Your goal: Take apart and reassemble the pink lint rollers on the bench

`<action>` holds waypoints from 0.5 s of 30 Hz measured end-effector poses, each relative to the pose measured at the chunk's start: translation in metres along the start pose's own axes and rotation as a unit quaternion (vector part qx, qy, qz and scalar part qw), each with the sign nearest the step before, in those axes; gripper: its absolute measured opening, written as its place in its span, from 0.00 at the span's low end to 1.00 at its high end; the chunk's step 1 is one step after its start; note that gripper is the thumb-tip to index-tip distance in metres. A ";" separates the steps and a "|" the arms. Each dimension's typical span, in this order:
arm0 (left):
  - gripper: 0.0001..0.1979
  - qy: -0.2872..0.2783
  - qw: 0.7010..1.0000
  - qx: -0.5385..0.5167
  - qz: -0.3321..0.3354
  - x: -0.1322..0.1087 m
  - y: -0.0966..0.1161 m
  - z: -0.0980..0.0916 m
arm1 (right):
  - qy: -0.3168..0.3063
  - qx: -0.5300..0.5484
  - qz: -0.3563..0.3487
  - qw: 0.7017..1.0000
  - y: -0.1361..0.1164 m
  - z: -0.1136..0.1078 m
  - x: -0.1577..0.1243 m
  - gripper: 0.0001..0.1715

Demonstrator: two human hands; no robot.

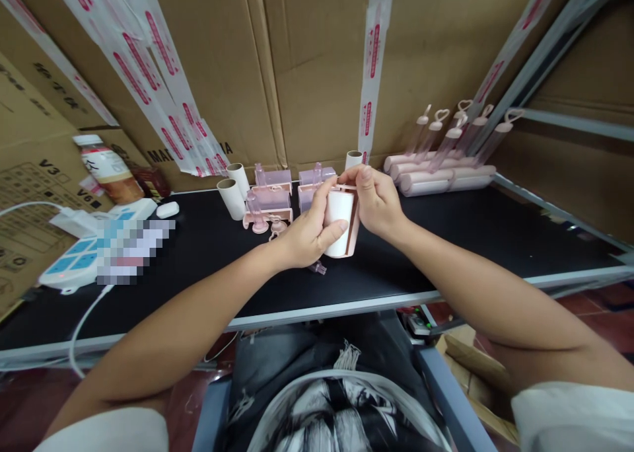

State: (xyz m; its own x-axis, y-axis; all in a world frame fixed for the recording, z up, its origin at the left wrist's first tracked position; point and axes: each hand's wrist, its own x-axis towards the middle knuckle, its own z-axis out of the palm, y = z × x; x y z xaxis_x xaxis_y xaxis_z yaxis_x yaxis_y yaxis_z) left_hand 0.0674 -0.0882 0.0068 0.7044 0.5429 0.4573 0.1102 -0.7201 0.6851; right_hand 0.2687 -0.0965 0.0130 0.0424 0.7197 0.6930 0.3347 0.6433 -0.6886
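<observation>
A white roll (339, 221) stands nearly upright between my hands, against an open pink plastic case (353, 234). My left hand (308, 230) is closed around the roll, its thumb across the lower front. My right hand (377, 201) pinches the case's upper right edge; its fingertips meet those of the left at the top. Just behind lie pink case parts with clear purple-tinted pieces (271, 197). A small clear purple part (317, 267) lies below my left hand. White rolls with brown cores (231, 199) stand to the left, and another white roll (353, 158) stands behind my hands.
Closed pink cylinders (426, 182) with clear handles and loop ends are stacked at the back right. On the left are a power strip (74, 260) with cables, a drink bottle (109, 168) and a small white case (167, 209). Cardboard (317, 75) walls the black table (475, 240).
</observation>
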 end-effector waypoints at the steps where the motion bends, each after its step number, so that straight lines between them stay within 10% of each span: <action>1: 0.45 -0.001 1.000 0.004 0.000 -0.001 0.000 0.000 | 0.003 -0.006 -0.007 1.000 -0.001 0.000 -0.001 0.42; 15: 0.45 -0.023 0.998 0.045 0.031 -0.003 -0.001 -0.001 | 0.003 -0.097 -0.080 0.992 -0.011 -0.008 -0.009 0.43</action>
State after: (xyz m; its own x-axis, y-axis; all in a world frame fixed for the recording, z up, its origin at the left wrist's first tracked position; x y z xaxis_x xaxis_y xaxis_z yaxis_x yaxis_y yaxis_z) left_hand 0.0648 -0.0885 0.0053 0.7427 0.4769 0.4700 0.1264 -0.7891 0.6011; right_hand 0.2725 -0.1125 0.0159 -0.0204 0.6108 0.7915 0.5128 0.6860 -0.5162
